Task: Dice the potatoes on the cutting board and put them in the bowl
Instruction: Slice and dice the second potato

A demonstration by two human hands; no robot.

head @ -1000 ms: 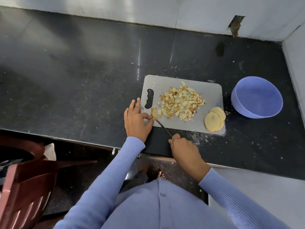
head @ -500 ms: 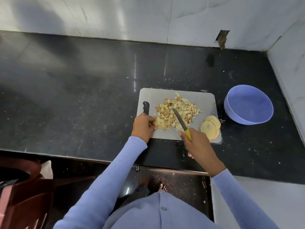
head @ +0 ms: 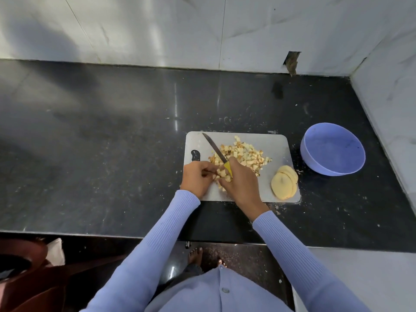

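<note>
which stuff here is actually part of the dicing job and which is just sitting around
Part of the job:
cutting board
diced potato
potato slices
knife in the right hand
left hand, at the dice
blue bowl

Just lying about:
brown chair
white cloth on the floor

Kitchen — black countertop [head: 112,154], cutting board [head: 274,145]

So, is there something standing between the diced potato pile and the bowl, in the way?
Partly. The sliced potato lies at the cutting board's near right corner, toward the bowl. The board's far right edge and the counter strip next to the bowl show nothing blocking the diced potato.
</note>
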